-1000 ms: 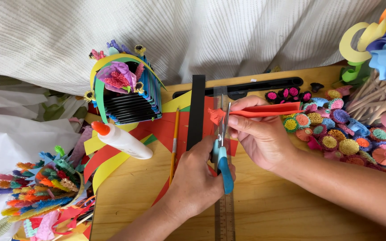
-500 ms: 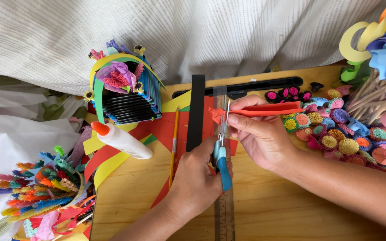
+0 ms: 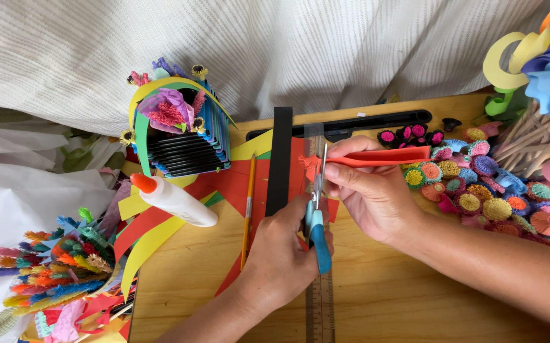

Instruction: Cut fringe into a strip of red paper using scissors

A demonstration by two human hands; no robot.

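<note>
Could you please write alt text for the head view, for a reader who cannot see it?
The left hand works blue-handled scissors into a red paper strip held by the right hand, above a wooden board strewn with paper flowers and a glue bottle.

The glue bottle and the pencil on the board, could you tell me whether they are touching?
Apart. The head view shows the white glue bottle lying left of the pencil, with a strip of bare wooden board and paper plainly between them.
</note>
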